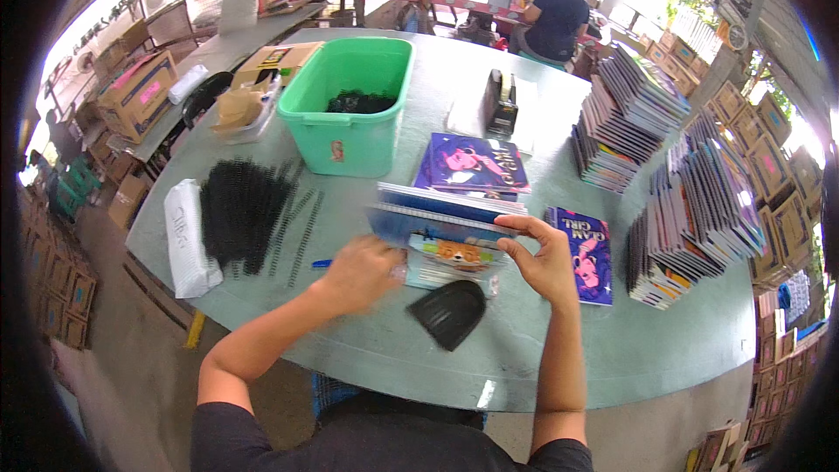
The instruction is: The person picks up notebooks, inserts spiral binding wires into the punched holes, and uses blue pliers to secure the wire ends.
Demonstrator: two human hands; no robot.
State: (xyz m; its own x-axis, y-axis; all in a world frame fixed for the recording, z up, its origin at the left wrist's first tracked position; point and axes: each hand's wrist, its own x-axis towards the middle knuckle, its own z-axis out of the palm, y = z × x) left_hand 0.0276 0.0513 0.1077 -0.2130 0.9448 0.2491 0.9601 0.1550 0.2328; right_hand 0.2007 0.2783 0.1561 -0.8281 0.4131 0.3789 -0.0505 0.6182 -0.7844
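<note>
In my right hand (pixel 542 255), thumb and fingers pinch the right edge of a blue notebook (pixel 428 225) standing up on its long edge. A row of punched holes seems to run along its top. Close by its left end is my left hand (pixel 360 275), smeared by motion; I cannot tell whether its fingers grip anything. Just below the blue notebook shows a booklet with an orange animal picture (pixel 454 253). Nearer to me lies a black rounded plate (pixel 448 313). Left of my left hand is a blue pen (pixel 322 263), partly covered.
Black spiral coils (pixel 249 214) lie at left beside a white wrapped pack (pixel 188 240). A green bin (pixel 345 135) stands behind. Purple notebooks (pixel 472 162), a tape dispenser (pixel 501 105) and tall notebook stacks (pixel 690 210) fill the back and right. Another person (pixel 559 22) sits far off.
</note>
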